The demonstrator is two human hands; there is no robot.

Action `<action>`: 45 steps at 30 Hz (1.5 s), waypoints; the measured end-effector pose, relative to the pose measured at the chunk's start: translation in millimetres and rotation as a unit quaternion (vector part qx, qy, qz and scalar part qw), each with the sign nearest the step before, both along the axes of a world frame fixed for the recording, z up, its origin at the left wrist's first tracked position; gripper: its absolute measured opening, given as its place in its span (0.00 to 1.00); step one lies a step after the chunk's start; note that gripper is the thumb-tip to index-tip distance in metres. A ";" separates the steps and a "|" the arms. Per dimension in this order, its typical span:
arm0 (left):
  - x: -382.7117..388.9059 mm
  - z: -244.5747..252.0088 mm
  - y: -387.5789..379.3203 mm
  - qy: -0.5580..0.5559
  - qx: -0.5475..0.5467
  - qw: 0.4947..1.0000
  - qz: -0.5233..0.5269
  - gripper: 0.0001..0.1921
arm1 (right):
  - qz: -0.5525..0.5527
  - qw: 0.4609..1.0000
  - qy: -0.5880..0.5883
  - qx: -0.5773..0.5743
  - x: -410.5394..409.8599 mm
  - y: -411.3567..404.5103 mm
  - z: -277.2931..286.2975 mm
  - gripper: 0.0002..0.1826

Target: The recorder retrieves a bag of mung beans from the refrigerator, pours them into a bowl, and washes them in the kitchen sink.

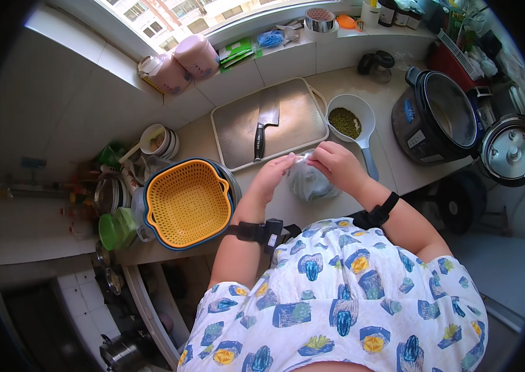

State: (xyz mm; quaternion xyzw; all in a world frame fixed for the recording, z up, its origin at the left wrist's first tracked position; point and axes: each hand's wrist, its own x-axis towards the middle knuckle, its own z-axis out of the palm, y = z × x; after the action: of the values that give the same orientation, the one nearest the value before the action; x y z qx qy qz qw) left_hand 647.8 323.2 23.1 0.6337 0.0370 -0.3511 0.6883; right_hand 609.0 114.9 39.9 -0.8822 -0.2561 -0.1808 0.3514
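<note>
A clear plastic bag with something in it rests on the counter close to my body. Its gathered top is pinched by my left hand and my right hand, which nearly meet above it. What the bag holds cannot be made out. Just beyond lies a cutting board with a pale rim, and a cleaver with a black handle lies on it. To the right of the board sits a white strainer-like bowl with a grey handle, holding small green beans.
A yellow perforated basket nested in a blue basin stands left of my left forearm. On the right are a black electric pressure cooker and its lid. Stacked bowls sit at the left wall. Pink containers and tape rolls line the windowsill.
</note>
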 end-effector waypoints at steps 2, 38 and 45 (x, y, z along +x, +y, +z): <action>2.2 -24.8 13.6 -0.051 0.058 0.997 0.002 0.18 | 0.007 1.000 0.014 -0.011 -8.4 -5.7 -4.5 0.08; -236.6 -73.2 -34.4 -0.484 0.270 0.825 0.111 0.15 | -0.533 0.533 0.353 -0.554 -540.1 -315.2 -53.2 0.23; -318.3 -36.6 -68.4 -0.420 0.137 0.897 0.036 0.12 | -0.515 0.635 0.430 -0.383 -542.6 -215.3 -15.5 0.31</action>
State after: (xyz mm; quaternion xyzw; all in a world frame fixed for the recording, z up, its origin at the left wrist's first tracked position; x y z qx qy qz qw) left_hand 329.5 254.9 -13.5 0.8085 -0.1850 -0.0191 0.5584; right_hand 66.4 -100.3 24.4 -0.9045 0.3735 0.1812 -0.0977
